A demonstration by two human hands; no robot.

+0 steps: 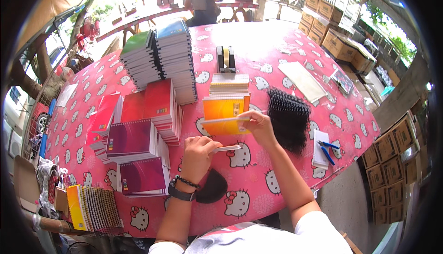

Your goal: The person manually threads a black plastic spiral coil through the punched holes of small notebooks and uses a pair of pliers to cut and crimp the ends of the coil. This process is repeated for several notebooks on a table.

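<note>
My right hand [258, 124] pinches the right end of a yellow-orange notebook [224, 127], tilted so its top edge shows. Closed around a thin, pale-edged pad [229, 148], seen nearly edge-on, is my left hand [198, 150], lower and to the left. Behind the held notebook stands a pile of orange-covered notebooks [224, 108]. A bundle of black spiral binding coils [288, 120] lies right of my right hand. Left of my left hand are stacks of purple notebooks [131, 138] and red notebooks [158, 99]. Near my left wrist lies a dark, rounded flat thing [212, 187].
Tall spiral-bound stacks [176, 65] rise at the back left; a tape dispenser [226, 60] stands at the back. Blue-handled pliers [326, 151] rest on a white pad at right. Yellow spiral notebooks [90, 208] sit front left. Beyond the table are a person [203, 2] and cardboard boxes [339, 44].
</note>
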